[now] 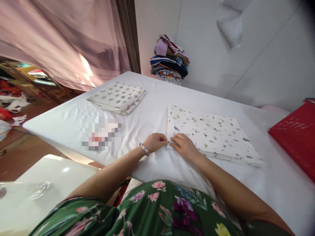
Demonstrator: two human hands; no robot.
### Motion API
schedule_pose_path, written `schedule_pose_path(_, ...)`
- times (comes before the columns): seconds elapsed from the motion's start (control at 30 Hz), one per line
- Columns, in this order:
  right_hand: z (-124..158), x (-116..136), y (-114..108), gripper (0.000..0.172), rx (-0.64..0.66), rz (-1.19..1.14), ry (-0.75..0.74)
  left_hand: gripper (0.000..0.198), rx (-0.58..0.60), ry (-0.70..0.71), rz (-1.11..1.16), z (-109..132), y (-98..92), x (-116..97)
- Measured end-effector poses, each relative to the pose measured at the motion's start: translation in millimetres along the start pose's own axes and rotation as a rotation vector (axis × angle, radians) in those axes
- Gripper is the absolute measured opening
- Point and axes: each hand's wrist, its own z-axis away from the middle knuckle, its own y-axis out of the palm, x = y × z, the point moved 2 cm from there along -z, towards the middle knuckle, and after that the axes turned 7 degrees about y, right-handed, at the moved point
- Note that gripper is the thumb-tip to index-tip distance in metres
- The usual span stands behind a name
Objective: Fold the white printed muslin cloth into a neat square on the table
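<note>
At the near left corner of the folded patterned cloth (211, 136), I have both hands close together, working on the same small stretch of edge. Through the head view I see the left hand (155, 143) with its fingers curled in and the tips pinched on the corner. The right hand (184, 146) reaches in from the other side, fingers bent, thumb and fingertips nearly closed on the edge there. How many layers sit between the fingers is too small for me to tell.

The cloth lies flat on the white tabletop (157, 101), just in front of the body, its long side running off to the right. I take that placing as deliberate: the corner is within easy reach of both hands, and the surface bears the weight, so fingertips alone suffice. Meeting at one point probably lets one hand steady the fabric while the other adjusts it.

A second folded cloth (118, 96) rests farther left, well apart, which seems to leave this one room. Near it, a pixelated patch hides something I can't identify. The red item (295, 134) on the far right stands clear of the cloth.
</note>
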Motion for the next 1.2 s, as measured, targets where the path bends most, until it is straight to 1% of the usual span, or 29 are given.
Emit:
schedule_pose_path(0.1,-2,-2,1,0.014,0.001,-0.054,0.019,0.022,-0.026,0.009,0.006,0,1.5,1)
schedule_pose_path(0.2,-5,-7,3,0.006,0.009,-0.172,0.077,0.022,-0.039,0.010,0.002,1,2.6,3)
schedule_pose_path(0.3,-6,-10,4,0.009,-0.005,-0.281,0.108,0.022,-0.036,0.015,-0.013,1,3.0,4)
schedule_pose_path(0.37,-4,-8,3,0.013,-0.052,-0.328,0.108,0.022,-0.036,0.020,-0.018,2,2.9,4)
schedule_pose_path(0.43,0,-5,2,0.014,-0.097,-0.332,0.071,0.021,-0.041,0.020,-0.022,2,2.8,4)
schedule_pose_path(0.5,5,0,2,0.015,-0.117,-0.275,0.004,0.020,-0.045,0.022,-0.021,3,3.1,4)
schedule_pose_path(0.6,8,5,4,0.014,-0.107,-0.148,-0.073,0.018,-0.050,0.030,-0.009,2,3.8,4)
schedule_pose_path(0.7,8,6,6,0.017,-0.105,-0.066,-0.099,0.018,-0.045,0.034,0.008,2,4.1,5)
schedule_pose_path(0.8,7,4,8,0.017,-0.111,-0.084,-0.059,0.020,-0.023,0.051,0.051,3,3.3,5)
schedule_pose_path(0.97,3,-1,9,0.012,-0.061,-0.212,0.049,0.022,0.070,0.088,0.169,5,2.6,3)
schedule_pose_path(1.13,2,-6,8,0.003,-0.007,-0.315,0.053,0.023,0.075,0.102,0.209,5,2.5,2)
schedule_pose_path(1.2,2,-8,7,0.007,-0.013,-0.376,0.061,0.022,0.069,0.102,0.209,6,2.2,2)
